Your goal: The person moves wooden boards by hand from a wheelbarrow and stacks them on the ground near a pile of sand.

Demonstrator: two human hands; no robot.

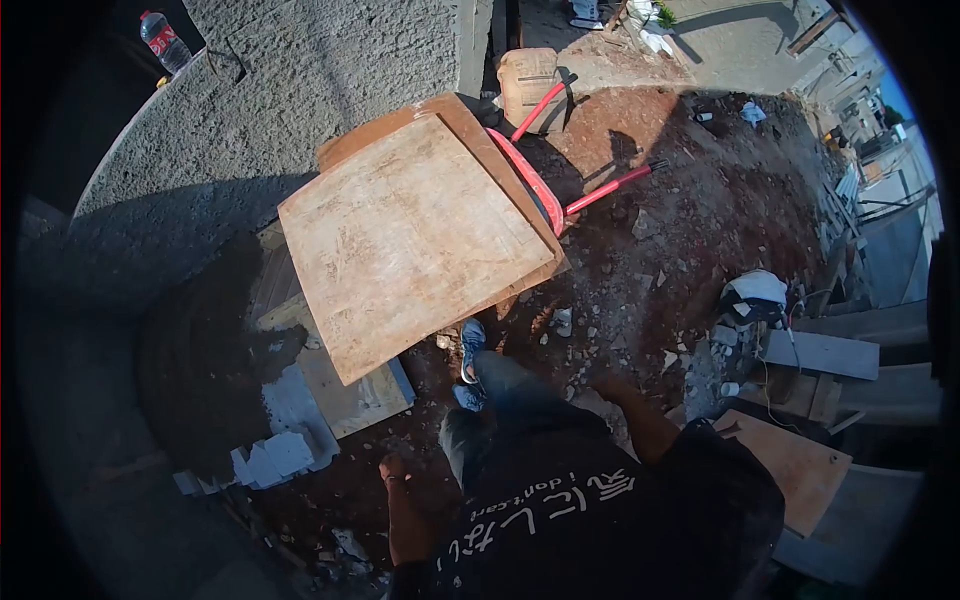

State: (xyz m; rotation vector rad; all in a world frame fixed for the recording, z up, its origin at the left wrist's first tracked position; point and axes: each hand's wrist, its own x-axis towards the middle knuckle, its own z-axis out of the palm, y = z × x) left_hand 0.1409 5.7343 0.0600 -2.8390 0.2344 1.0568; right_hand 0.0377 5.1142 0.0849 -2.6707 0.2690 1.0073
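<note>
My left hand (393, 467) hangs low at my side, over the dirt, its fingers foreshortened and mostly hidden from above. On the other side, my right hand (608, 386) is in shadow near my thigh, and its fingers do not show clearly. I see nothing held in either. In front of me, a large pale, worn wooden board (420, 235) lies on top of a browner board (465, 115). Under them shows the red rim of a wheelbarrow (528, 175), with its red handles (605, 192) sticking out to the right. Neither hand touches the boards.
A rough concrete wall (330, 70) curves at the upper left, with a plastic bottle (165, 42) on it. A paper sack (528, 85) stands behind the wheelbarrow. Bluish-white tile pieces (285, 455) lie at left. Rubble covers the dirt (620, 290); another board (785, 470) lies at right.
</note>
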